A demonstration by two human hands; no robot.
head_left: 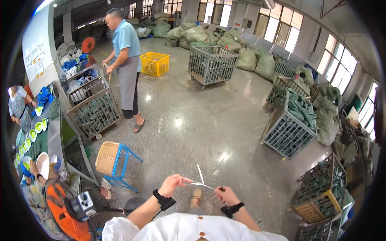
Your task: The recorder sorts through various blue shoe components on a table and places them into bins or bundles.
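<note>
In front of my body, a thin white strip or cord (pixel 200 174) stretches between my two hands, one loose piece of it sticking up near the middle. Its exact kind is too small to make out. My left hand (pixel 171 184) pinches one end, its fingers closed. The other end runs to my right hand (pixel 228 196), also closed with thumb and fingers together. A black band sits on each wrist. The hands are apart, held above the grey floor, and touch nothing else.
A stool with blue legs (pixel 117 162) and an orange fan (pixel 66 213) stand at my left. Slatted carts of dark green pieces (pixel 290 126) line the right. A person in an apron (pixel 128 64) stands by another cart; a yellow crate (pixel 155 64) lies beyond.
</note>
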